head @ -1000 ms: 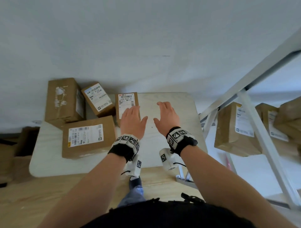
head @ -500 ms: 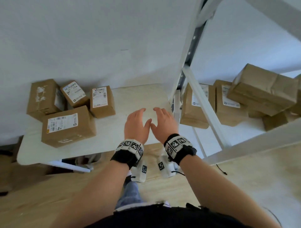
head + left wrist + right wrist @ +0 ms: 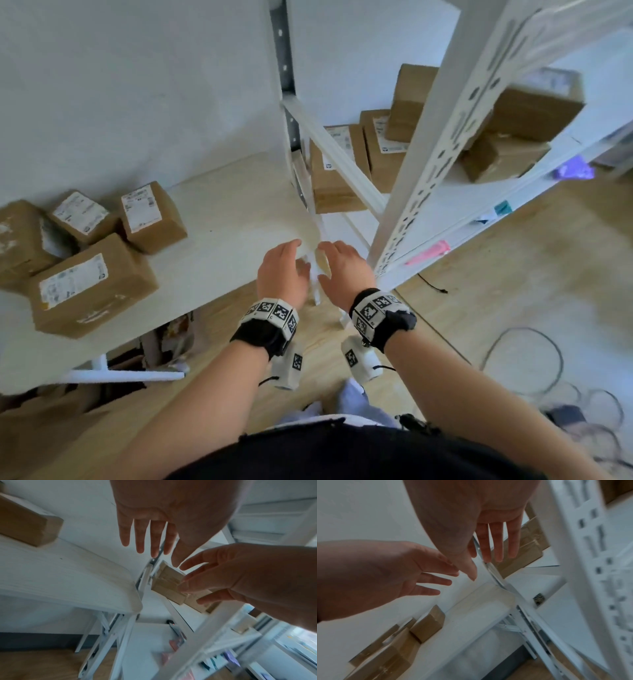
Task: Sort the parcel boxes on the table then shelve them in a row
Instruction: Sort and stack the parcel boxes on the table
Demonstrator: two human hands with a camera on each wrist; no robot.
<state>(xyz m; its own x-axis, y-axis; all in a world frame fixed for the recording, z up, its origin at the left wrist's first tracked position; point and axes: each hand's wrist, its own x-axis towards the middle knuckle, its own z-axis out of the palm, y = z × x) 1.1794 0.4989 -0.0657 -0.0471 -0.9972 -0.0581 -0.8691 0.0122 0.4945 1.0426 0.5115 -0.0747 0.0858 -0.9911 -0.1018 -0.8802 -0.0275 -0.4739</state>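
Bare forearms; black wristbands [image 3: 263, 337] with white fiducial-marker blocks; white wrist cameras [image 3: 359, 361] beneath; black top.

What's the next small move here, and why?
Probably reach both hands toward the shelf to straighten its boxes. The left hand and right hand are open and empty beside the table corner, while the tilted box lies askew on the others, not in a row. Four parcels still wait on the table.
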